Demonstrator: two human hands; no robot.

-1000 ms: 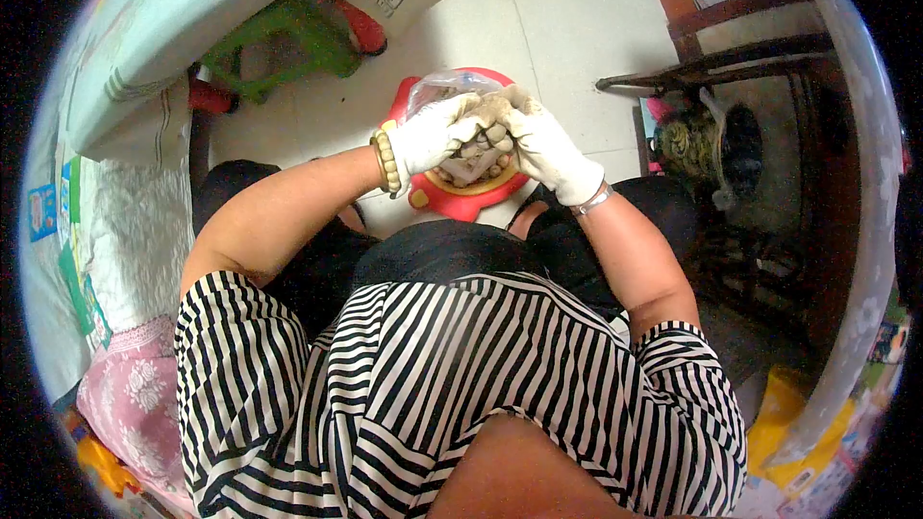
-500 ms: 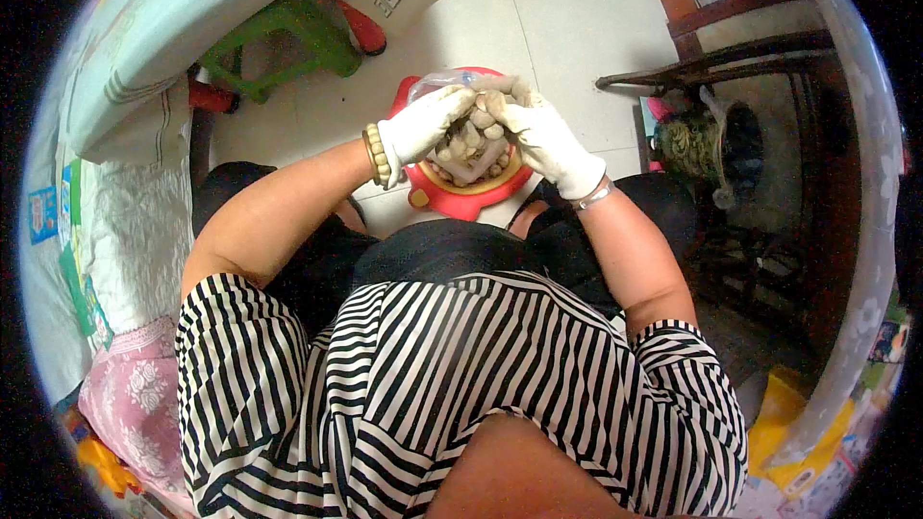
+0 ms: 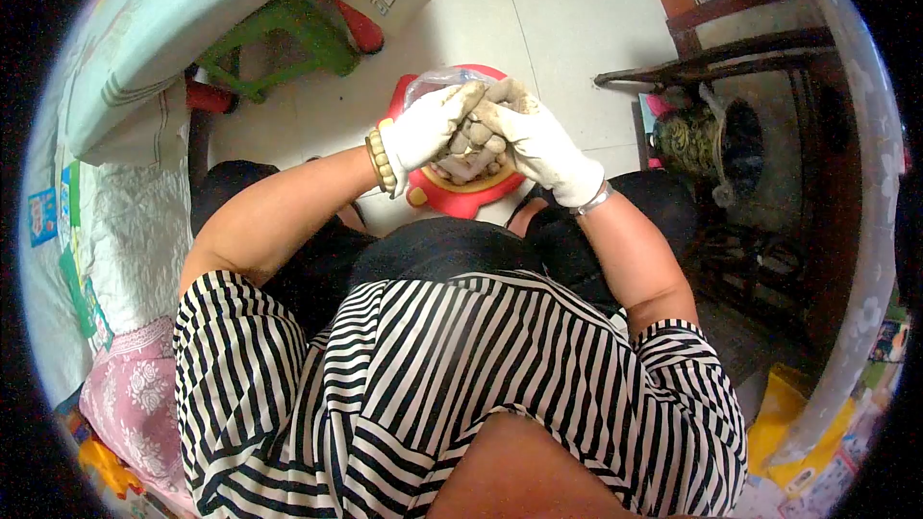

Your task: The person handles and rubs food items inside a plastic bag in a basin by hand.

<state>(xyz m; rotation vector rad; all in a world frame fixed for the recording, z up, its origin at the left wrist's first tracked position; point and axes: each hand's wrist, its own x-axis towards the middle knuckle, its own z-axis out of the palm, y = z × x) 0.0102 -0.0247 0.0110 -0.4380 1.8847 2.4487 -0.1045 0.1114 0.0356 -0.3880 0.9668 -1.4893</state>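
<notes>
My left hand (image 3: pixel 429 127), in a white glove with soiled fingertips, is closed on the left side of a knobbly clump of small beige round lumps (image 3: pixel 477 141). Its kind I cannot make out. My right hand (image 3: pixel 543 146), gloved alike, has its fingers closed round the upper right of the same clump, the fingertips of both hands nearly meeting. Below them stands a red plastic piece with a yellow rim (image 3: pixel 460 204), like a low stool or basin. More small brown lumps (image 3: pixel 495 169) lie within its rim, and clear plastic (image 3: pixel 428 83) shows behind my left hand.
A green plastic stool (image 3: pixel 288 38) stands at the upper left, under a table with a pale cloth (image 3: pixel 144 67). Dark wooden furniture (image 3: pixel 731 67) is on the right, with a patterned round item (image 3: pixel 687 139) beside it. Pale tiles (image 3: pixel 558 19) cover the floor.
My hands have turned the clump and brought their fingertips closer together. The right fingers have shifted over its top, and more of its round lumps now face me.
</notes>
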